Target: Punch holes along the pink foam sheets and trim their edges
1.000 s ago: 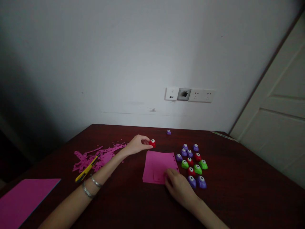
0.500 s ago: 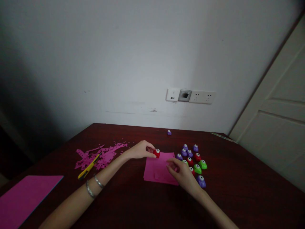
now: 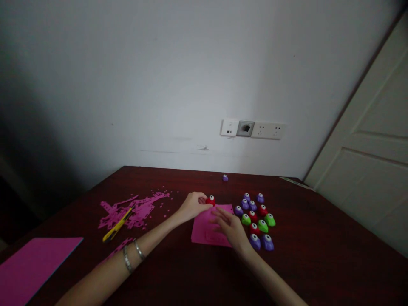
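Note:
My left hand [image 3: 195, 205] has its thumb and fingers closed on a small red craft punch [image 3: 211, 200] with a round white top, over the far edge of the pink paper sheets [image 3: 198, 231]. My right hand [image 3: 230, 226] hovers above the same sheets with its fingers apart and nothing visible in them. Part of the sheets is hidden beneath it. Just right of that hand stands a group of similar punches, among them a green punch [image 3: 246, 219], a red punch [image 3: 254, 229] and a purple punch [image 3: 268, 242].
Punched pink scraps [image 3: 140, 212] lie on the left, a yellow utility knife [image 3: 117, 225] among them. A larger pink sheet [image 3: 38, 265] lies at the near left. One purple punch [image 3: 225, 177] stands near the wall, below the sockets [image 3: 267, 131].
My right hand has moved left over the paper, uncovering more of the punches. My left hand still grips the red punch, now slightly farther back and more upright.

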Action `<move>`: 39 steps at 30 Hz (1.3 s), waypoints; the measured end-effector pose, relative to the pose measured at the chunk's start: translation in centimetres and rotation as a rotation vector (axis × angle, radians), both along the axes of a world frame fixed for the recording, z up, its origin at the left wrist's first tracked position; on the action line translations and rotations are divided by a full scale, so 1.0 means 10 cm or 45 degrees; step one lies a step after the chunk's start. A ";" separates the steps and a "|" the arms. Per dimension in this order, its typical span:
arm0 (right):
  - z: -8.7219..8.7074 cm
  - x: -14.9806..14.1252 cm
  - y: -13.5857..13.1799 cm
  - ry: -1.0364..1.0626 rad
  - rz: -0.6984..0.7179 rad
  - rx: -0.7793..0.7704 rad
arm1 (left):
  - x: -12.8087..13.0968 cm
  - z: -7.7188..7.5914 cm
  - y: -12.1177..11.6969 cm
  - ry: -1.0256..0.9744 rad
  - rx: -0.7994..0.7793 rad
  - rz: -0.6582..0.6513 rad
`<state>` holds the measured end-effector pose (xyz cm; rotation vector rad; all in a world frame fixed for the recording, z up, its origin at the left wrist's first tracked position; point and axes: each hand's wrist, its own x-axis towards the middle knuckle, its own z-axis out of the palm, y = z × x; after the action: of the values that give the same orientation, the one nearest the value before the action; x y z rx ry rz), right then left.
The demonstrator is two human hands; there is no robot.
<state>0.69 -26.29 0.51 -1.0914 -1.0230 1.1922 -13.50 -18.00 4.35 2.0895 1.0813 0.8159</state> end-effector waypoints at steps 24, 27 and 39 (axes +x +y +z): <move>0.13 0.22 0.10 -0.191 -0.117 0.110 | 0.00 0.12 -0.16 0.359 0.252 -0.275; 0.18 0.30 0.10 -0.237 -0.108 0.103 | -0.02 0.01 0.00 0.400 0.253 -0.184; 0.18 0.57 -0.10 -0.904 0.183 0.028 | -0.05 -0.23 0.14 0.473 0.273 -0.454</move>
<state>6.40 -27.28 2.31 -1.4870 -1.6709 0.9037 -14.04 -16.60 2.07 2.5891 0.7851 0.3905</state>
